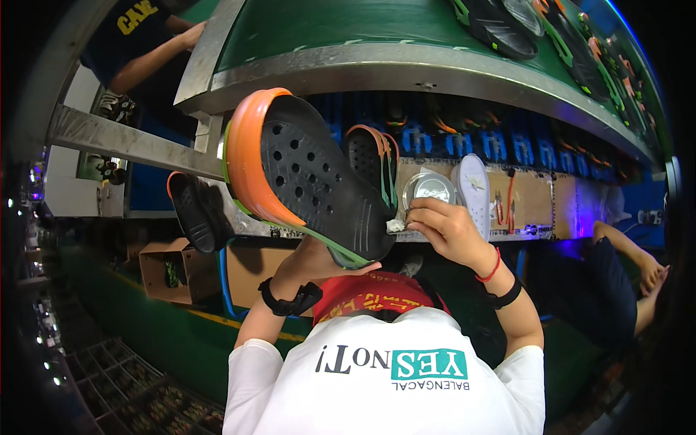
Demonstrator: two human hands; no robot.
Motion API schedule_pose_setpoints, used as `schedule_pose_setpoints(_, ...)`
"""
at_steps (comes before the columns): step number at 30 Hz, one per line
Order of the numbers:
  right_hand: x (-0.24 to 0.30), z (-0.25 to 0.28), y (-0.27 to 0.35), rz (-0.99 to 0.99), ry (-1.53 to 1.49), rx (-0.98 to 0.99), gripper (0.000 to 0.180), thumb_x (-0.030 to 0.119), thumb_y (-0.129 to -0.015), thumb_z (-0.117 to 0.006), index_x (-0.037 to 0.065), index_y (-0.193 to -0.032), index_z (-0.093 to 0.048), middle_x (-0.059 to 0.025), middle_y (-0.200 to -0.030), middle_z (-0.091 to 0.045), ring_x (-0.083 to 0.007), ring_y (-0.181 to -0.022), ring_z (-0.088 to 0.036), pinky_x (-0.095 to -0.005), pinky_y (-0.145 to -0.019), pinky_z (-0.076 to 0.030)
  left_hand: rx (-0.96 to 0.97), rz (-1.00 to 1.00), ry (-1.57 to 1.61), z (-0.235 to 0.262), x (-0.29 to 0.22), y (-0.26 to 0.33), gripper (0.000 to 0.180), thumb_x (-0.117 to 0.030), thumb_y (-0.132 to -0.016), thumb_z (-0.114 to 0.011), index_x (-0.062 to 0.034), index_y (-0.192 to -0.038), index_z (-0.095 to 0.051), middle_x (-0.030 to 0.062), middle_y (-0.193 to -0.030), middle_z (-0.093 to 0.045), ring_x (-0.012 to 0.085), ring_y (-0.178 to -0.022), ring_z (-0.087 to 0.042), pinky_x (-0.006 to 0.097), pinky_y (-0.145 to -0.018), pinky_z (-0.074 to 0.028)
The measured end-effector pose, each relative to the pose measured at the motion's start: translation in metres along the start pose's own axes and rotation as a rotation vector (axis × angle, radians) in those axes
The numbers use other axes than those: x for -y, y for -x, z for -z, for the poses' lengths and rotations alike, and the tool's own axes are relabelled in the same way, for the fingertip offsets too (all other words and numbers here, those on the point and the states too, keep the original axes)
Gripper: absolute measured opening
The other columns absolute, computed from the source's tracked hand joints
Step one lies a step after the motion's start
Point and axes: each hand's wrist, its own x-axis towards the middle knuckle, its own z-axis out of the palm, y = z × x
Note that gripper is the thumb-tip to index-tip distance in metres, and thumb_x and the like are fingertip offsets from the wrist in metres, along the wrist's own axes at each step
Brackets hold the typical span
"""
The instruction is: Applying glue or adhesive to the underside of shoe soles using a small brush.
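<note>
My left hand holds up a black clog shoe with round holes, an orange strap and a green edge line, gripped at its lower end. My right hand pinches a small white wad against the shoe's lower right edge. Just above that hand sits a round metal tin on the shelf, with a white insole-shaped piece beside it. Both wrists wear black bands; the right also has a red cord.
A green conveyor belt with a metal rim runs above, carrying more black clogs. Another clog hangs at left, and a second one stands behind mine. A person's arm works at top left; a seated person is at right. Cardboard boxes sit below.
</note>
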Motion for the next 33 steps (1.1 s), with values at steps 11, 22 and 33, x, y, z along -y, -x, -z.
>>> schedule_pose_setpoints(11,0.001,0.001,-0.002,-0.096,-0.251,0.065,0.008,0.002,-0.081,-0.065,-0.003,-0.087,-0.064,-0.0144,-0.09,-0.065,-0.0322,-0.081,-0.065,-0.0349,-0.071,-0.052,0.04,-0.038,-0.047,0.001,0.004,0.001,0.059,-0.02,-0.062,-0.087,-0.0029,-0.112,-0.06,0.0099,-0.11,-0.063,0.026,-0.1,-0.061,0.037,-0.091,-0.047)
schedule_pose_setpoints(22,0.002,-0.001,-0.015,0.18,0.167,-0.127,0.019,0.005,-0.073,-0.072,0.003,-0.09,-0.063,-0.0115,-0.093,-0.064,-0.0268,-0.07,-0.065,-0.0328,-0.06,-0.052,0.035,0.095,0.155,0.009,-0.004,0.003,0.089,-0.028,-0.056,-0.09,-0.0049,-0.129,-0.045,0.0104,-0.122,-0.052,0.0273,-0.115,-0.05,0.04,-0.102,-0.036)
schedule_pose_setpoints(33,0.002,-0.002,-0.03,0.238,0.182,-0.24,0.02,0.005,-0.072,-0.073,0.003,-0.088,-0.062,-0.0122,-0.092,-0.064,-0.0257,-0.067,-0.063,-0.0317,-0.056,-0.05,0.05,0.08,0.111,0.009,-0.009,0.003,0.092,-0.03,-0.056,-0.091,-0.0038,-0.13,-0.043,0.011,-0.124,-0.05,0.028,-0.117,-0.049,0.041,-0.104,-0.035)
